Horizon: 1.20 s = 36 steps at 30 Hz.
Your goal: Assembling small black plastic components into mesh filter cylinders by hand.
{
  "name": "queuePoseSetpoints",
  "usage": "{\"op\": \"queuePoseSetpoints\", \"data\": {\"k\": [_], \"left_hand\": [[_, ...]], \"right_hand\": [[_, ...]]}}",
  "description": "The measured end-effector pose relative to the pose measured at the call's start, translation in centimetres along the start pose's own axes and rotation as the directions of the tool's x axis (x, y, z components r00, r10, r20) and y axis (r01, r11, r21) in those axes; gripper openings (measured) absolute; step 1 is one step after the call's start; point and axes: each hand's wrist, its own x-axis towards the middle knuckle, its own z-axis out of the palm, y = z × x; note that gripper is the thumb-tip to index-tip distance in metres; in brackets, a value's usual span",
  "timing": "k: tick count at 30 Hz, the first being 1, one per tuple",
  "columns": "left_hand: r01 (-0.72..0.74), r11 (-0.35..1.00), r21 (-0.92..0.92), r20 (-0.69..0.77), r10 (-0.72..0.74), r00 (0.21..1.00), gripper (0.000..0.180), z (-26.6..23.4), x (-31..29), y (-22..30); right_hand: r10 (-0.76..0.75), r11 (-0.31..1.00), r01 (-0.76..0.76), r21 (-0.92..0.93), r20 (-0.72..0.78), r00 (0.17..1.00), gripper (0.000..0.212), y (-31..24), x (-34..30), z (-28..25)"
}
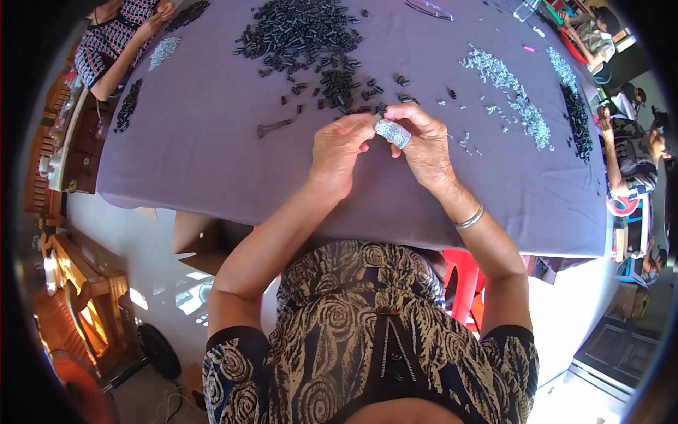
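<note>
My left hand (337, 150) and my right hand (429, 154) meet above the near middle of the purple-grey tablecloth (233, 173). Pinched between their fingertips is a small black piece (381, 110), partly covered by the fingers. A wide, glittery silver band (393, 133) sits at my right thumb; whether it is wrapped round the thumb or held cannot be told. The fingers of both hands are closed. Just beyond them lie loose black cylindrical pieces (337, 88), and a longer dark piece (274, 127) rests left of my left hand.
A large heap of black pieces (300, 32) lies at the far middle. Small silvery pieces (505, 81) are scattered to the right, with more black pieces (577, 124) at the right edge. Glasses (429, 10) lie far back. Other people sit at the left and right sides.
</note>
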Motion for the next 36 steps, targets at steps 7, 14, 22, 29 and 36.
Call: {"op": "queuePoseSetpoints", "data": {"k": [7, 14, 22, 29, 36], "left_hand": [[-0.069, 0.985, 0.159, 0.227, 0.032, 0.973, 0.009, -0.9, 1.1, 1.0], [-0.648, 0.531, 0.546, 0.380, 0.533, 0.756, 0.010, -1.9, 2.3, 0.4], [-0.737, 0.316, 0.598, 0.515, 0.553, 0.655, 0.015, -1.6, 2.6, 0.0], [-0.733, 0.218, 0.644, 0.537, 0.553, 0.637, 0.016, -1.3, 2.6, -0.2], [-0.780, 0.202, 0.593, 0.611, 0.518, 0.599, 0.015, -1.6, 2.1, -0.5]], "right_hand": [[0.263, 0.964, -0.264, -0.015, -0.021, 0.964, 0.008, -3.3, -0.1, -0.8], [0.499, 0.707, -0.425, -0.566, -0.028, 0.866, 0.006, -6.2, 2.5, -5.4], [0.071, 0.322, 0.163, -0.933, 0.195, 0.978, 0.020, -9.0, 23.6, -12.5], [0.172, 0.701, -0.367, -0.611, -0.355, 0.919, 0.025, -9.1, 36.2, -18.2], [0.135, 0.866, -0.273, -0.418, -0.329, 0.935, 0.015, -4.7, 19.1, -18.1]]}}
